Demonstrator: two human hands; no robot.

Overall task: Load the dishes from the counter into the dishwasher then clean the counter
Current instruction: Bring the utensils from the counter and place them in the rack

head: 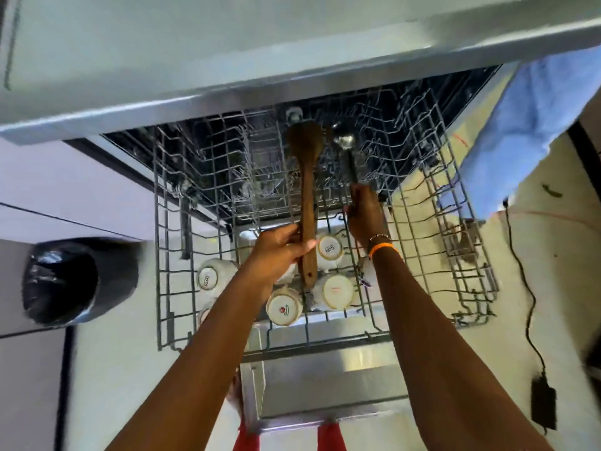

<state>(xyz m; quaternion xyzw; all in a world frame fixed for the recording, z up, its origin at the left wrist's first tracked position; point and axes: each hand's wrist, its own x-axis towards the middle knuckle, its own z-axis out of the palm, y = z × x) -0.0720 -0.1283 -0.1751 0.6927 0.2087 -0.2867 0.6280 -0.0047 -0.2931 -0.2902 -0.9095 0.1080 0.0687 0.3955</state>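
The left hand (pixel 279 252) has its fingers wrapped round the lower shaft of a wooden spoon (pixel 307 203), just below the centre of the frame, holding it lengthwise over the pulled-out upper rack (pixel 162 255) with the bowl end pointing toward the top of the frame. That flat, long-axis hold looks chosen so the spoon can lie across the wires rather than drop through them.

The right hand (pixel 366 216), right of centre, is closed round the handle of a metal ladle (pixel 346 148), whose shiny bowl sits beside the spoon's head. Both utensils run parallel, probably so they can be laid side by side; whether either already rests on the wires I cannot tell, as the view is blurred there.

Beneath the left hand, several white cups (pixel 330 249) stand upside down in the rack, mouths down so water drains off. Beyond the rack, the dark dishwasher (pixel 455 102) interior opens under the counter (pixel 227 50) edge across the top. A black-lined bin (pixel 65 281) sits at the left, and a black cable (pixel 520 271) trails down the floor at the right.
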